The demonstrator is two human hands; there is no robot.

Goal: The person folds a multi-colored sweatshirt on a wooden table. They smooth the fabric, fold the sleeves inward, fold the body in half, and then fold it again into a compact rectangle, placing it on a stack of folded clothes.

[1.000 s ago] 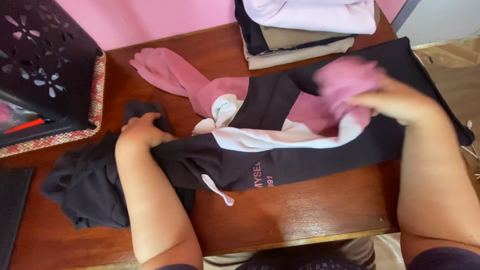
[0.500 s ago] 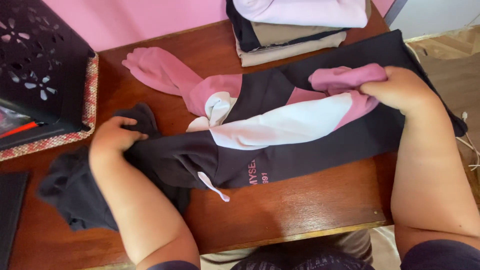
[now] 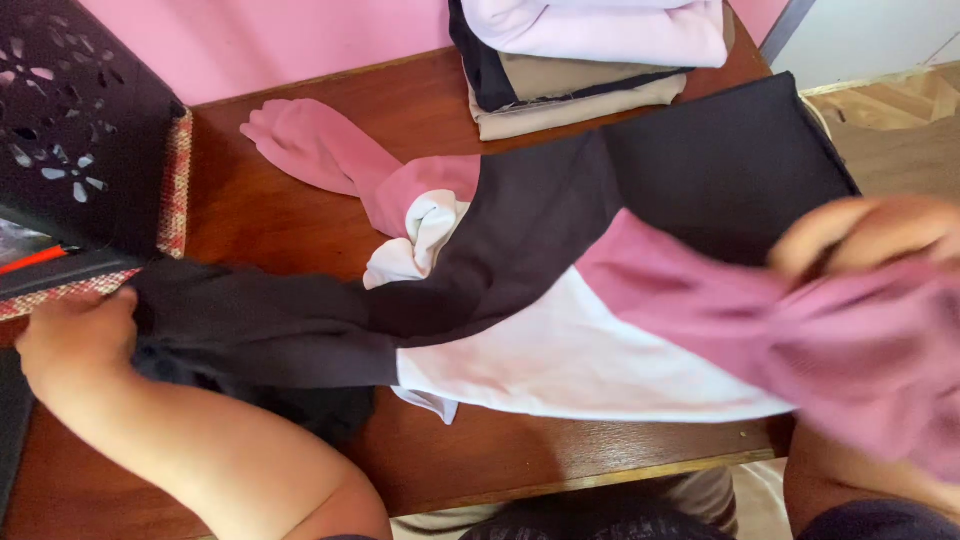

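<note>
A black, white and pink garment (image 3: 520, 260) lies spread across a brown wooden table (image 3: 330, 220). My left hand (image 3: 75, 335) grips the black end of the garment at the table's left side. At the right, my right hand (image 3: 865, 235) holds a pink sleeve (image 3: 790, 330) lifted above the table; it is blurred. The garment's other pink sleeve (image 3: 320, 150) lies flat toward the back left. A white panel (image 3: 560, 365) shows near the table's front edge.
A stack of folded clothes (image 3: 590, 50) in pale pink, black and beige sits at the back. At the left stands a black box with cut-out patterns (image 3: 80, 130) on a woven mat (image 3: 175, 190). A pink wall is behind.
My left hand has pulled the black end further left. My right hand has drawn the pink sleeve to the right and toward me, opening the garment out.
</note>
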